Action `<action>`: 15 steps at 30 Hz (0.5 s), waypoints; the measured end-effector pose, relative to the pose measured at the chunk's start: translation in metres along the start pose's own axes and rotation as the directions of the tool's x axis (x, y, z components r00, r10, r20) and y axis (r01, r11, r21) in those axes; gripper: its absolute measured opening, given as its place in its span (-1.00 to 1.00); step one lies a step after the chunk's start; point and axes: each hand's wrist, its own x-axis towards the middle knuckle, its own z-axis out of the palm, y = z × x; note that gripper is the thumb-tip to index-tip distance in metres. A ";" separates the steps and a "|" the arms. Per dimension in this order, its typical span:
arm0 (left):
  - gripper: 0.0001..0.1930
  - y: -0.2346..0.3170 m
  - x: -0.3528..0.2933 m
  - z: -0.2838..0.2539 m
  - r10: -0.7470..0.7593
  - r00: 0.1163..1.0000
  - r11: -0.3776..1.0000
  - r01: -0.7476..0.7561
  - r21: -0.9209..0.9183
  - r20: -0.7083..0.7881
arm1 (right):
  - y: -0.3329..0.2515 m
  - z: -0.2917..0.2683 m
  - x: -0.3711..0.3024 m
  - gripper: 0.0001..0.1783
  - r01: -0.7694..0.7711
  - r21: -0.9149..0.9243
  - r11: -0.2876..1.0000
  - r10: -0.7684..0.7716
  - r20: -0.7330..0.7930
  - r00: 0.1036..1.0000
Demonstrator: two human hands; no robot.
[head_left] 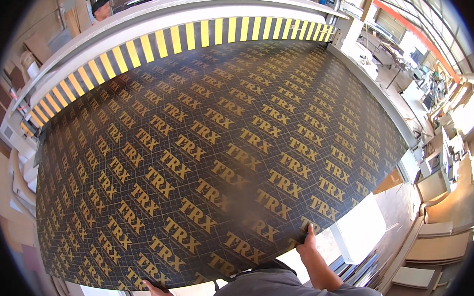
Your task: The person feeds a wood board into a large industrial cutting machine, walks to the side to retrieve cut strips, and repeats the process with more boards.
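I am pinching a patterned black board (215,152) by its near edge with my left grip (157,293) and right grip (308,244).

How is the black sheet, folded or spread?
Spread: the sheet reaches unfolded from the striped bar to the left hand and right hand.

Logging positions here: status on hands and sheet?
Left hand, right hand at near edge, thumbs on top. Black sheet extends ahead. Striped bar across far end.
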 end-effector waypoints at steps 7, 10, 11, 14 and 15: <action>-0.29 -0.006 0.044 -0.042 0.169 0.953 0.932 -0.070 0.357 -0.253 | 0.007 0.024 -0.019 -0.39 0.000 0.030 1.000 0.002 -0.086 0.996; -0.29 0.004 0.038 -0.039 0.161 0.916 0.890 0.027 0.456 -0.368 | -0.004 0.041 -0.046 -0.38 0.004 0.017 1.000 -0.002 -0.131 0.991; -0.49 0.003 0.021 -0.031 0.153 0.907 0.899 0.036 0.436 -0.391 | -0.006 0.035 -0.042 -0.36 0.041 0.021 0.999 -0.038 -0.137 0.990; -0.37 0.016 -0.154 0.028 0.646 0.748 0.295 -0.428 0.854 0.152 | -0.022 0.033 -0.041 -0.33 0.097 0.042 0.994 -0.087 -0.202 0.976; -0.44 0.006 -0.145 0.026 0.837 0.324 -0.070 -0.736 0.673 0.441 | -0.017 0.038 -0.041 -0.31 0.100 0.022 0.995 -0.093 -0.196 0.976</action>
